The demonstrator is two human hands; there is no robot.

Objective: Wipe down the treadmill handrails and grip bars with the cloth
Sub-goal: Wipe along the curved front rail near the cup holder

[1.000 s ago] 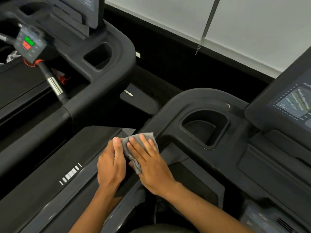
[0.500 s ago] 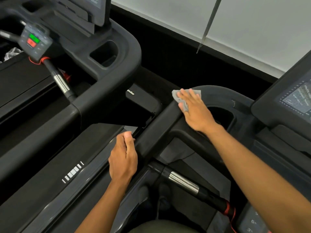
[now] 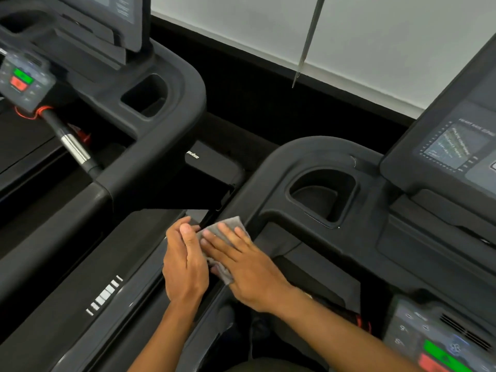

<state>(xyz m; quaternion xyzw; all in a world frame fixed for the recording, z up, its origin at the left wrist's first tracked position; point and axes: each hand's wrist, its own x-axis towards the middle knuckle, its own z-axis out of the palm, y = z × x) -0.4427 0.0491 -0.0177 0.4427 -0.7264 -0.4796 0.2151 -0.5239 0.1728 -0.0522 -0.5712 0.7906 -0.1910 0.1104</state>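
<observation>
A pale wall (image 3: 375,36) with a dark base strip runs behind two black treadmills standing side by side, and you are looking down at the left rail of the nearer one.

Your right hand (image 3: 247,267) reaches in from the lower right, forearm angled up and to the left, palm down and fingers (image 3: 228,237) stretched nearly straight and slightly fanned. It presses the grey cloth (image 3: 230,226) flat against the handrail (image 3: 257,183), where the rail drops away from the console corner. The cloth is pinned under your palm and fingers rather than gripped in a fist; one corner shows beyond your fingertips and another edge hangs out under the heel of the hand.

Your left hand (image 3: 185,261) comes up from below, wrist fairly straight, fingers together and gently curled. It lies just beside the right hand, with its fingertips touching the cloth's left edge. Whether it pinches the fabric or only rests against it, you cannot tell from here.

The cup holder (image 3: 322,194) sits just right of the cloth, and the display screen (image 3: 453,149) stands further right.
</observation>
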